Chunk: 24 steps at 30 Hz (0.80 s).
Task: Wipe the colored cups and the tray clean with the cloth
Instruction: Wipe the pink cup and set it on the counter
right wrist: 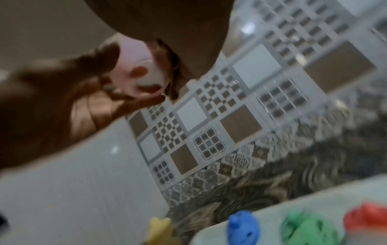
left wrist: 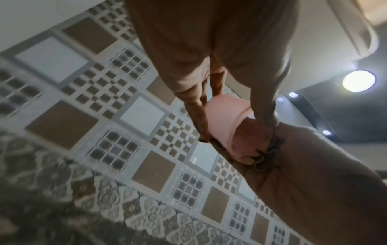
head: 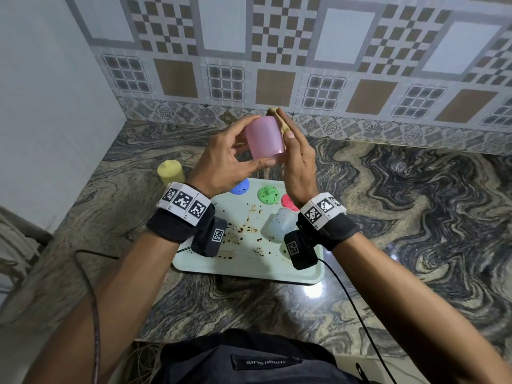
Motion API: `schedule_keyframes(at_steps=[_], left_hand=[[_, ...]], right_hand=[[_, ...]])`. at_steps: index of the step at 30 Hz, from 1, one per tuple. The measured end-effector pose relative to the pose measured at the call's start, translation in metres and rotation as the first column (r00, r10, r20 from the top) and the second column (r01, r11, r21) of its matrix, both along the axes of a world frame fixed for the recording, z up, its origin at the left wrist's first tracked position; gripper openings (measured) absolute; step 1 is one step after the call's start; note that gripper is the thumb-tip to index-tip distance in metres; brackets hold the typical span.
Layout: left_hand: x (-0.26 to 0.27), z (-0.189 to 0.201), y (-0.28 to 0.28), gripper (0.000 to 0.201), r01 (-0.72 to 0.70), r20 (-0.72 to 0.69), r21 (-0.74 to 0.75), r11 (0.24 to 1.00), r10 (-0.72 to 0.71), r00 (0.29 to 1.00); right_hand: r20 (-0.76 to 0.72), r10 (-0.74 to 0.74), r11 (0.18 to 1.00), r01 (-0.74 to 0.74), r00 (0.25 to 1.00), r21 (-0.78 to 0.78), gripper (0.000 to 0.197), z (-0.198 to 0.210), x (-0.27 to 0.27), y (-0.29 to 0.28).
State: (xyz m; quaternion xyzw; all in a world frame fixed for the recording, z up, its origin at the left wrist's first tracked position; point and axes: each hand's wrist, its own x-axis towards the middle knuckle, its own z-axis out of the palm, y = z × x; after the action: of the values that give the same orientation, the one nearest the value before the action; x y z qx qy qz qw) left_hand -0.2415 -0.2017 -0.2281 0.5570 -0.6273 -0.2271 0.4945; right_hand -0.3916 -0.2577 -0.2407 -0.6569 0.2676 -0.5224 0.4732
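Pink cup (head: 264, 139) is mid-wipe, up over the tray (head: 243, 261). Your L hand (head: 221, 162) grips it end to end, and your R hand (head: 300, 164) pinches the cloth (head: 279, 120) vs its side. Next, prob.: rotate it, finish, park it by the yellow cup (head: 171, 171). Spotted green cup (head: 268, 194) etc. & the stained tray wait.

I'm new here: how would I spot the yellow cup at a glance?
Find the pale green tray on the swirly stone counter. Just beyond its far left corner, near the plain white wall, stands the yellow cup. Unlike the blue cup, green cup and red cup, it is off the tray.
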Motion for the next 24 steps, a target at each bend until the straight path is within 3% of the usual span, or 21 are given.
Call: schedule_keyframes(at_steps=[2,4,7,10,13,19,21,24], left_hand=[[0.000,-0.004,0.000,0.090,0.029,-0.103,-0.001,1.000,-0.028,0.994],[0.001,-0.005,-0.002,0.094,-0.009,-0.031,0.037,0.999,0.010,0.999],[0.003,0.003,-0.005,0.102,-0.130,0.288,0.048,0.990,0.111,0.951],[0.002,0.010,-0.005,0.101,-0.139,0.334,0.035,0.990,0.120,0.935],[0.001,0.008,-0.005,0.092,-0.126,0.312,-0.007,0.992,0.122,0.942],[0.001,-0.004,0.000,0.089,-0.040,-0.011,-0.007,0.999,0.039,0.999],[0.002,-0.002,-0.001,0.092,-0.091,0.105,0.010,0.996,0.089,0.990],[0.000,0.008,-0.001,0.095,-0.183,0.380,-0.019,0.983,0.176,0.908]], right_hand=[[0.042,0.012,0.994,-0.017,0.999,0.111,0.039,0.002,0.001,-0.001],[0.000,-0.019,0.993,0.018,1.000,0.117,0.040,0.001,0.002,-0.002],[-0.135,-0.105,0.992,0.095,0.985,-0.078,0.042,-0.004,0.002,-0.003],[-0.206,-0.142,0.958,0.082,0.968,-0.274,0.042,-0.009,0.003,-0.003],[-0.203,-0.158,0.949,0.092,0.966,-0.301,0.041,-0.011,0.004,-0.001],[0.026,-0.074,0.990,0.070,0.997,0.119,0.039,-0.003,0.005,0.000],[-0.021,-0.099,0.991,0.101,0.995,0.088,0.041,-0.003,0.005,0.000],[-0.156,-0.181,0.974,0.155,0.971,-0.164,0.042,-0.005,0.003,-0.002]])
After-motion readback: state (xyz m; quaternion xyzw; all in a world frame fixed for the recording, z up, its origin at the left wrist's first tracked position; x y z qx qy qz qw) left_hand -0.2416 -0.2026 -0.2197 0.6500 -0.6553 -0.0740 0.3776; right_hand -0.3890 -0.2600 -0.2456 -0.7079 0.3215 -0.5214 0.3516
